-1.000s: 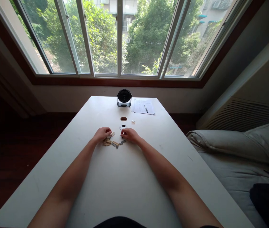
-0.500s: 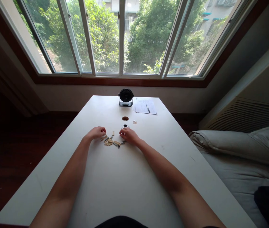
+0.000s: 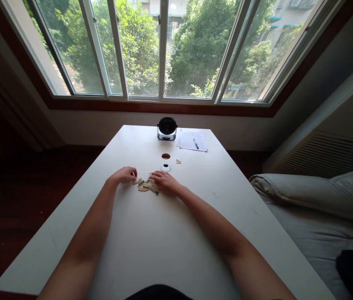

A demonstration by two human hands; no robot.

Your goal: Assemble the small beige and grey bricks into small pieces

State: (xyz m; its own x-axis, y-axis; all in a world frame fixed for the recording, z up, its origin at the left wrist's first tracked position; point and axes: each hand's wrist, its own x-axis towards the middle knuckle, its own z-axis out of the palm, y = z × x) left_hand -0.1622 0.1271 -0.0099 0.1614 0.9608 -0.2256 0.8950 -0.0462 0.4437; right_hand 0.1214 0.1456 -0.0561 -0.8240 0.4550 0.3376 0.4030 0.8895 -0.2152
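Note:
Several small tan and grey building bricks (image 3: 145, 186) lie in a loose pile on the white table (image 3: 164, 241). My left hand (image 3: 124, 174) rests curled at the pile's left edge, fingertips pinched near the bricks; what it holds is too small to see. My right hand (image 3: 165, 182) lies at the pile's right side, fingers stretched out over the bricks and touching them.
Beyond the pile sit a round white cap (image 3: 165, 168), a round hole (image 3: 165, 156) in the tabletop and a tiny loose piece (image 3: 178, 161). A small black fan (image 3: 167, 128) and a paper sheet with a pen (image 3: 192, 141) stand at the far edge. A bed (image 3: 314, 208) lies right.
My right hand has slid left from beside the round cap onto the bricks and flattened. My left hand moved left off the pile during the first half second, then stayed.

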